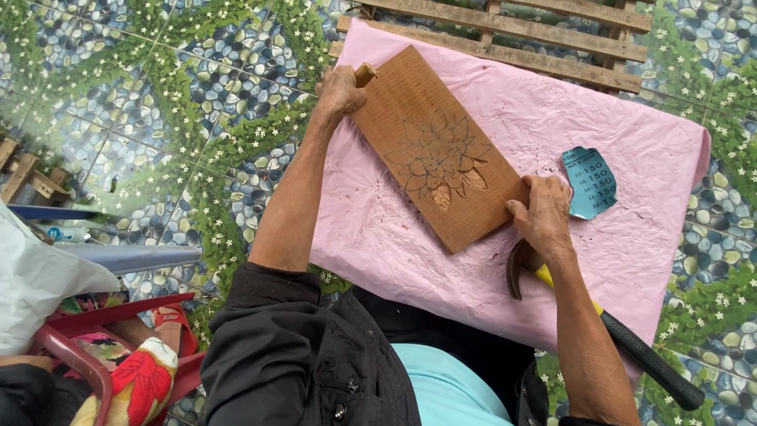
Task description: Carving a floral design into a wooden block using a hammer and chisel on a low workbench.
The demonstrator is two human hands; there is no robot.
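Board [441, 150], a long brown wooden plank, lies slantwise on a pink sheet [631, 150] between the two hands. A lotus flower is pencilled on its face, and two petals at the bloom's lower edge are cut pale into the wood. Left hand [341, 93] closes on the board's far corner, fist wrapped round a wooden tool handle [365, 74]. Right hand [546, 214] presses the near corner while gripping a claw hammer [607, 323], whose yellow-and-black shaft runs back under the wrist. Just beyond that hand lies a blue scrap of sandpaper [590, 181].
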